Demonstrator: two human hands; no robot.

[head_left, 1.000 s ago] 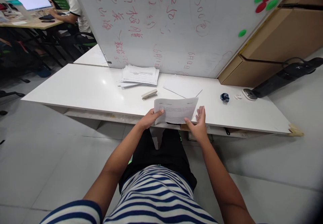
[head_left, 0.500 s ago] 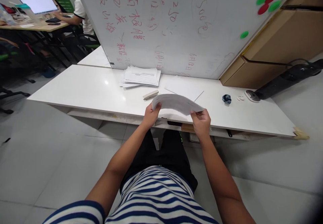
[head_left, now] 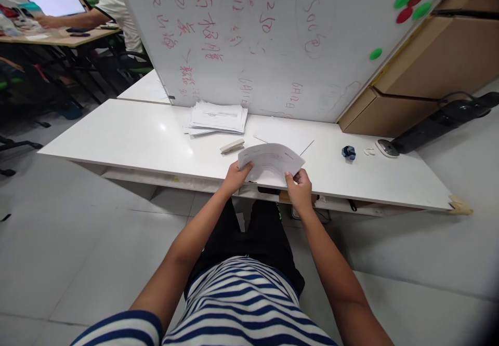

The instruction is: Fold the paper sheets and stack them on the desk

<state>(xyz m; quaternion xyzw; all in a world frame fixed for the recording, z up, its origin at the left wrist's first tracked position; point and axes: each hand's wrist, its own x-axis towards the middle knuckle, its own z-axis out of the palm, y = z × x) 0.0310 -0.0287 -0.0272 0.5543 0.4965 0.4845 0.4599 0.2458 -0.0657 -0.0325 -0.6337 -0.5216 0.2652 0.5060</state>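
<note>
Between my two hands a printed sheet of paper point(head_left: 268, 160), perhaps more than one, bows upward above the table's front edge. My left hand point(head_left: 237, 177) pinches its left side, thumb on top. The right side is gripped by my right hand point(head_left: 299, 186), thumb over the face and fingers curled behind. Just beyond my left hand lies a pale stapler point(head_left: 232, 147) on the white table point(head_left: 136, 133). Behind the held paper, more white paper point(head_left: 286, 134) lies flat. A pile of printed papers point(head_left: 218, 117) rests at the foot of the whiteboard.
The whiteboard point(head_left: 273, 65) stands along the table's back. On the right are a crumpled dark blue item point(head_left: 349, 152), a small white item point(head_left: 369, 151), a mouse-like object point(head_left: 387, 148), a black cylindrical object point(head_left: 436, 122) and cardboard boxes point(head_left: 436, 57). A person point(head_left: 122, 16) sits at a desk on the left.
My right hand has moved left and slightly toward my left hand. The held paper has tilted, so more of its printed face shows and its bow is tighter. The seated person's arm has reached further left.
</note>
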